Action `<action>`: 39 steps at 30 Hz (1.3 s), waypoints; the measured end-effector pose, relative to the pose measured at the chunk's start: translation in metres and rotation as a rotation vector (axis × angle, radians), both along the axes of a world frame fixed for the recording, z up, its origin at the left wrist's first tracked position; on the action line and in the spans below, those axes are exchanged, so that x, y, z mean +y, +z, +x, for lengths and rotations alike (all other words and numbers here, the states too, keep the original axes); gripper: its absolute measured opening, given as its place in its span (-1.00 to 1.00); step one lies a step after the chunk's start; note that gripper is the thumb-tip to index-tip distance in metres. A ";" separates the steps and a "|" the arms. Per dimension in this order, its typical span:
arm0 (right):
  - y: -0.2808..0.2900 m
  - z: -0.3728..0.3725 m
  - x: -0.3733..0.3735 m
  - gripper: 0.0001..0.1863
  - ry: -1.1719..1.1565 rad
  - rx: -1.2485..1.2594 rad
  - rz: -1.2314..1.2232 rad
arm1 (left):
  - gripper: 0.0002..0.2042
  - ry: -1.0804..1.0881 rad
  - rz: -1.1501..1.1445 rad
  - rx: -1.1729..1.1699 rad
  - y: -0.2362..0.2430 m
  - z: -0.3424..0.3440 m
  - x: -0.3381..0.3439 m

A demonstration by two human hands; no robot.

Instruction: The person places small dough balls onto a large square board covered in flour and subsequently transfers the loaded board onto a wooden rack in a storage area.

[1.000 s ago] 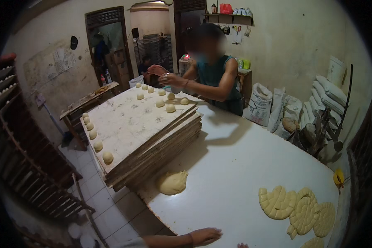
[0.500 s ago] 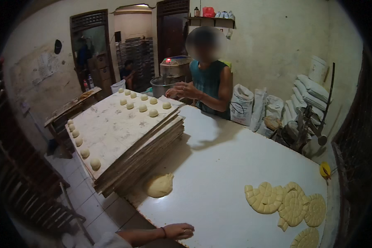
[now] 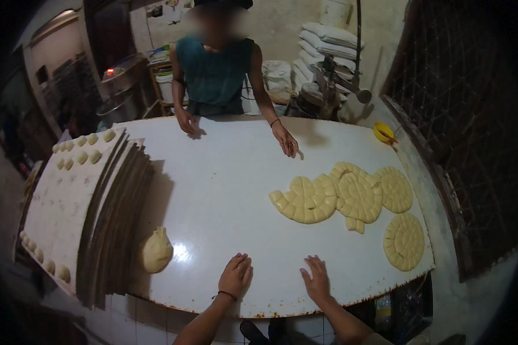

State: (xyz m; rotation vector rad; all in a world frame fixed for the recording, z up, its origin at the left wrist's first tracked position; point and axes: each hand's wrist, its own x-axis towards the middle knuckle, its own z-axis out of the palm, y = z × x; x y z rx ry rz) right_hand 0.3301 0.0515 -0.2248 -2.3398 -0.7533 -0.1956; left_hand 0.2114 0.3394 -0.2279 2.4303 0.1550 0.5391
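Observation:
On the near part of the white table (image 3: 213,201), my left hand (image 3: 236,277) rests or hovers with fingers stretched out, holding nothing. My right hand (image 3: 318,282) is to its right, fingers apart, also without anything in it. Beyond my right hand lie flat dough rounds scored into small pieces: a partly broken one (image 3: 306,200), a wide one (image 3: 360,192) touching it, a round (image 3: 395,190) at the far right and another round (image 3: 404,242) nearer. A smooth lump of dough (image 3: 156,251) sits left of my left hand.
A tall stack of boards (image 3: 112,230) carries several dough balls (image 3: 82,157) at the left. Across the table stands a person (image 3: 216,75), one hand (image 3: 285,141) reaching over the tabletop. A yellow bowl (image 3: 384,133) stands at the far right edge, near a metal grille (image 3: 454,115).
My view has swung to the right. My right hand has come into sight over the table. Across from me, the person has turned to face the table and lowered both hands.

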 end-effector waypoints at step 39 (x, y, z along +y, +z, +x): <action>0.007 -0.012 -0.064 -0.64 0.085 0.231 0.042 | -0.79 -0.034 0.004 0.139 -0.009 -0.047 0.027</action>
